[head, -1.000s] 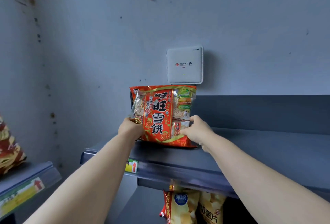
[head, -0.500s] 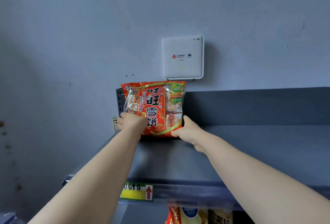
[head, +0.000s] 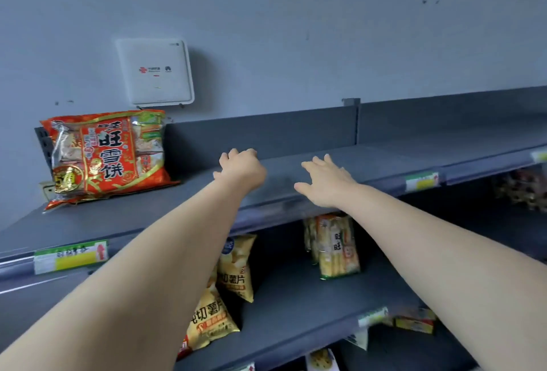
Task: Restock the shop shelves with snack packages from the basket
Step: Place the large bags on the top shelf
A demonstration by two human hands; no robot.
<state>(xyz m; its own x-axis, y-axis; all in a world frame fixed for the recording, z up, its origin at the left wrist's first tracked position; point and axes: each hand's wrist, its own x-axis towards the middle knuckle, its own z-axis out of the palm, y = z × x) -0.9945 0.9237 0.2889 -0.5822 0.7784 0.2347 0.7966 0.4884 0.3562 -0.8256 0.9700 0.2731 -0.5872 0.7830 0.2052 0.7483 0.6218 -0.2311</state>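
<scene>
One red pack (head: 109, 154) is up on the top shelf (head: 384, 160), far left end, leaning back against the wall right under the white box (head: 155, 71). Nobody's touching it, so I'd call that one placed. It's the only pack I can see up there, so I'd guess there's plenty left to do. The shelf below (head: 296, 311) has a few yellow chip bags (head: 233, 270) and some cracker packs (head: 337, 246), with gaps between them. The basket isn't in view, so no idea how much stock is in it.

Both arms are stretched forward over the top shelf's front edge, right of the pack and well apart from it. The left hand (head: 241, 170) is palm down, fingers loosely curled, holding nothing. The right hand (head: 325, 181) is flattish, fingers spread, also empty. Next up is probably a trip to the basket.
</scene>
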